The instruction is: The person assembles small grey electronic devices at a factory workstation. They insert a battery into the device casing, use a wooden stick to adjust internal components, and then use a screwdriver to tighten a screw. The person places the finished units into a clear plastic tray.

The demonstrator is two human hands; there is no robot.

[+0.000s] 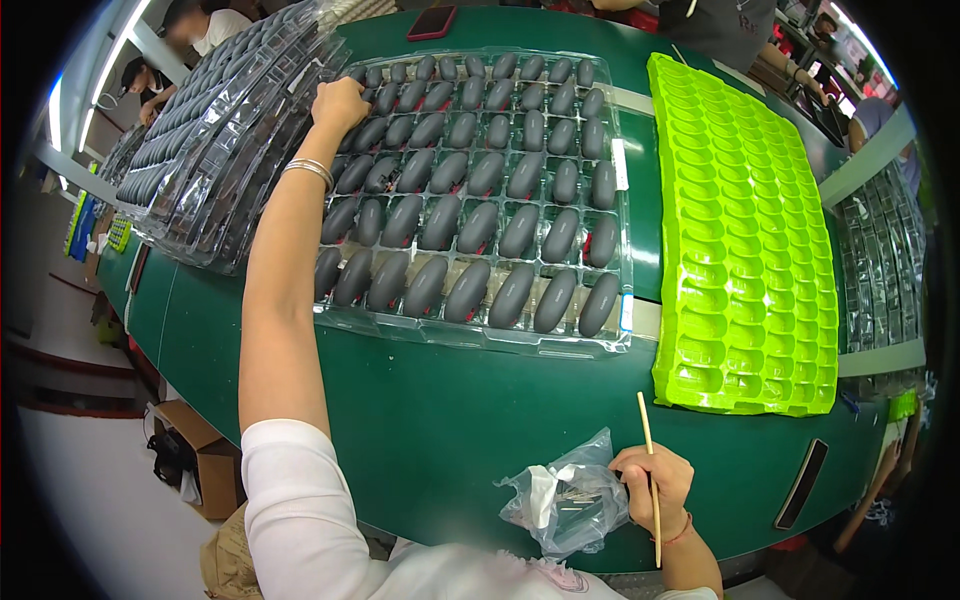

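Observation:
My left arm stretches to the far left corner of a clear plastic tray (480, 340). There my left hand (340, 103) is closed over the pocket at the corner, its fingertips partly hidden, so what it grips cannot be made out. Rows of dark grey oval casings (467, 290) fill the tray, with bits of red showing beside many of them. Low on the right, my right hand (658, 483) is closed round a thin wooden stick (646, 430), held upright like a pen. Against this hand lies a crumpled clear plastic bag (570, 525) with small metal pieces inside.
A bright green moulded tray (745, 250) stands right of the clear one. At left rises a tall stack of clear trays (215, 140) with grey casings. A phone (802, 485) lies near the right edge, a red-edged one (432, 23) at the back. Other people work around the green table (430, 400).

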